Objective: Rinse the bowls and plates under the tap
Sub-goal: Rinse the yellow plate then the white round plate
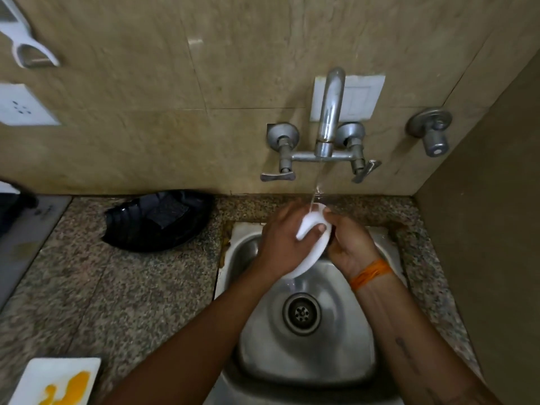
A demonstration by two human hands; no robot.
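Observation:
A white bowl is held tilted on its side over the steel sink, under the water running from the wall tap. My left hand grips the bowl from the left, thumb inside it. From the right, my right hand holds the bowl's outer side, fingers curled round the rim at the top. An orange thread band sits on the right wrist. A white square plate smeared with yellow lies on the counter at the bottom left.
A black plastic tray holding a dark scrub pad sits on the granite counter left of the sink. A second valve sticks out of the tiled wall at the right. A brown side wall closes off the right.

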